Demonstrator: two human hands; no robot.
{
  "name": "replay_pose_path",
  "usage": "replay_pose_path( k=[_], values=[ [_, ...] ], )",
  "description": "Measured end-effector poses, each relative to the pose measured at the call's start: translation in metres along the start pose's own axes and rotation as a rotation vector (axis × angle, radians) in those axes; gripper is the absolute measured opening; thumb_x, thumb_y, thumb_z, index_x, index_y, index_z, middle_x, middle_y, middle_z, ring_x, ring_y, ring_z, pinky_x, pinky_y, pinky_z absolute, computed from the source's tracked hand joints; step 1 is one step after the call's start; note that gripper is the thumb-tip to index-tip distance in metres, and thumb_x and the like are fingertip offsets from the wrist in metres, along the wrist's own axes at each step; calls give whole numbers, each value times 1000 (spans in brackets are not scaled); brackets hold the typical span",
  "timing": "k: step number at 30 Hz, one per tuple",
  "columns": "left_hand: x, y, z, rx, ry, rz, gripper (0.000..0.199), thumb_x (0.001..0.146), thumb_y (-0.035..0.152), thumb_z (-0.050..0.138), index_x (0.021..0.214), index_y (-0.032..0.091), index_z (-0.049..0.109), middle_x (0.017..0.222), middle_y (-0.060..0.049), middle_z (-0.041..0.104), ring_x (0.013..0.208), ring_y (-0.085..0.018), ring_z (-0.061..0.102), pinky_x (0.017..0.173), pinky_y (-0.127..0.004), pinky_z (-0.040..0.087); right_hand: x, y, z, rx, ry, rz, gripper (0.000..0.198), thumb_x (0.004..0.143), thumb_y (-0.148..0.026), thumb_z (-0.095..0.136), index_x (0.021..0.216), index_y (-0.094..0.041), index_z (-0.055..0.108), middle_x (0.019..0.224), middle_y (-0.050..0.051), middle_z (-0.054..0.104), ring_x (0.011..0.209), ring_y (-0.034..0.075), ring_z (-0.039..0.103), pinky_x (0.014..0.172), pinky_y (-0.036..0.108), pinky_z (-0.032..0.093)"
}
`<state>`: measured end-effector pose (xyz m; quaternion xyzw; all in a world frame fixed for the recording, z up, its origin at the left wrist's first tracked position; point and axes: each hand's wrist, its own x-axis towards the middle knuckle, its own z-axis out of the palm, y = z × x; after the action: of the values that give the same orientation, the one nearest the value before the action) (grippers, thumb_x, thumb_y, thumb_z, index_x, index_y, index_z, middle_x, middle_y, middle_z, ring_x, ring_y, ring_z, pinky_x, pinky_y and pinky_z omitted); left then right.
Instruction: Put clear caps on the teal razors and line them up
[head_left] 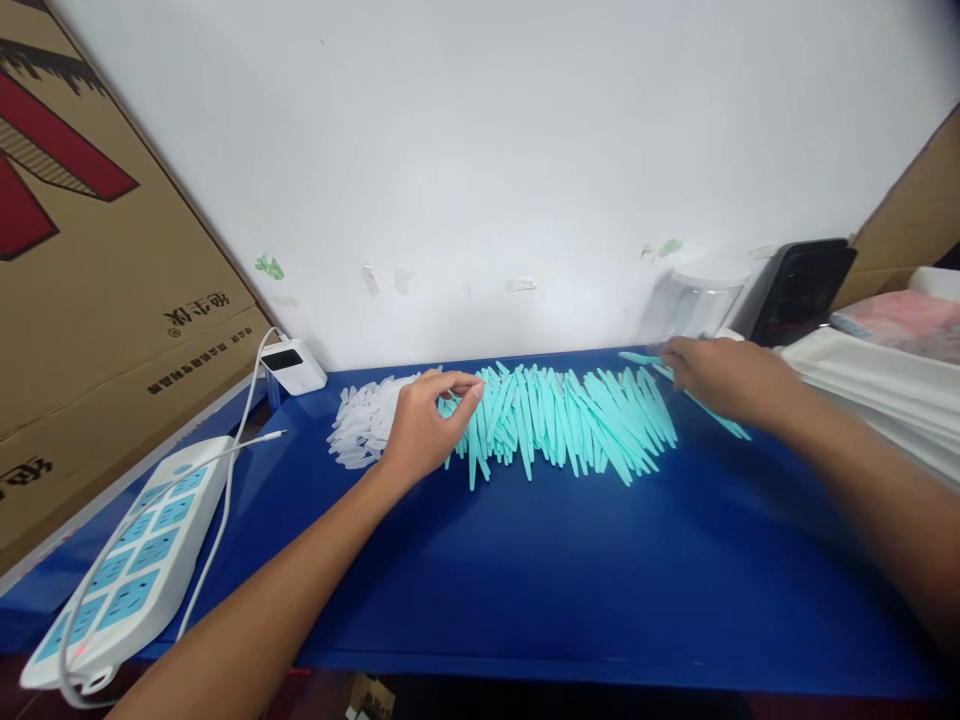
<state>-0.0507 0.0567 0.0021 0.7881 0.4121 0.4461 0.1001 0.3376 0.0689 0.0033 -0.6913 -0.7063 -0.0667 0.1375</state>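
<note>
A wide heap of slim teal plastic sticks with tapered ends lies across the blue table. At its left end is a pile of small translucent white plastic pieces. My left hand is over the place where the two piles meet, thumb and forefinger tips brought together; whatever may be between them is too small to make out. To the right of the heap, my right hand is closed, its fingers curled downward and slightly blurred. A loose teal stick shows beneath it; what the fingers hold is hidden.
A white power strip and cable are at left, near a small white device with a dark screen. A large cardboard box stands beside them. A clear container, a black object and stacked white trays occupy the right.
</note>
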Motion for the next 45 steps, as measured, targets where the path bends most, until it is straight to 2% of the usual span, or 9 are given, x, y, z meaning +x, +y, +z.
replay_pose_path(
  k=[4, 9, 16, 19, 22, 26, 30, 39, 45],
  values=[
    [4, -14, -3, 168, 9, 39, 17, 98, 30, 65, 97, 21, 79, 90, -3, 80, 85, -20, 70, 80, -34, 53, 8, 24, -4, -236, -220, 222, 36, 104, -32, 44, 114, -13, 73, 114, 30, 73, 98, 38, 71, 70, 42, 37],
    [6, -35, -8, 416, -80, 23, 22, 99, 31, 60, 99, 20, 79, 85, -5, 78, 87, -25, 69, 80, -37, 50, 5, 26, 1, -207, -273, 256, 26, 98, -27, 53, 103, -15, 76, 110, 26, 75, 93, 36, 72, 70, 39, 41],
    [9, -46, -12, 569, -139, -31, 26, 100, 33, 58, 101, 20, 80, 86, -6, 78, 89, -28, 67, 78, -38, 48, 4, 13, 2, -126, -231, 149, 30, 98, -42, 57, 105, -19, 75, 108, 19, 77, 95, 33, 70, 71, 38, 44],
    [10, -50, -15, 659, -164, -67, 26, 100, 35, 58, 100, 21, 80, 84, -7, 77, 89, -29, 67, 77, -38, 47, -1, -8, -3, 118, -201, -6, 40, 96, -56, 58, 92, -19, 75, 97, 12, 78, 84, 26, 70, 70, 34, 46],
    [12, -52, -17, 721, -184, -105, 27, 99, 36, 58, 100, 22, 80, 81, -8, 76, 88, -30, 67, 75, -38, 46, -12, -35, -4, 288, -307, -124, 50, 91, -67, 61, 77, -20, 70, 78, 8, 76, 70, 23, 68, 63, 33, 45],
    [11, -50, -15, 745, -198, -119, 29, 100, 37, 56, 98, 21, 80, 82, -7, 76, 88, -29, 67, 75, -38, 47, -24, -56, 0, 324, -381, -147, 44, 87, -63, 67, 76, -21, 67, 71, 5, 74, 64, 21, 66, 57, 32, 42],
    [10, -50, -12, 747, -212, -116, 29, 100, 37, 55, 98, 22, 80, 81, -7, 76, 88, -28, 67, 75, -37, 47, -25, -56, 1, 362, -394, -155, 34, 87, -52, 68, 74, -21, 69, 73, 5, 75, 64, 20, 66, 57, 32, 44],
    [16, -59, -25, 656, -174, -134, 31, 98, 42, 56, 98, 22, 80, 83, -9, 77, 86, -29, 67, 74, -37, 47, -20, -54, -3, 437, -255, -102, 11, 79, -32, 68, 73, -23, 69, 78, 4, 76, 70, 22, 69, 61, 32, 48],
    [22, -69, -37, 517, -292, -126, 24, 90, 36, 61, 93, 23, 81, 92, -7, 78, 90, -28, 67, 78, -36, 47, -18, -56, -9, 512, -58, -7, 10, 89, -32, 58, 89, -24, 63, 82, 4, 78, 80, 25, 72, 69, 33, 49]
  ],
)
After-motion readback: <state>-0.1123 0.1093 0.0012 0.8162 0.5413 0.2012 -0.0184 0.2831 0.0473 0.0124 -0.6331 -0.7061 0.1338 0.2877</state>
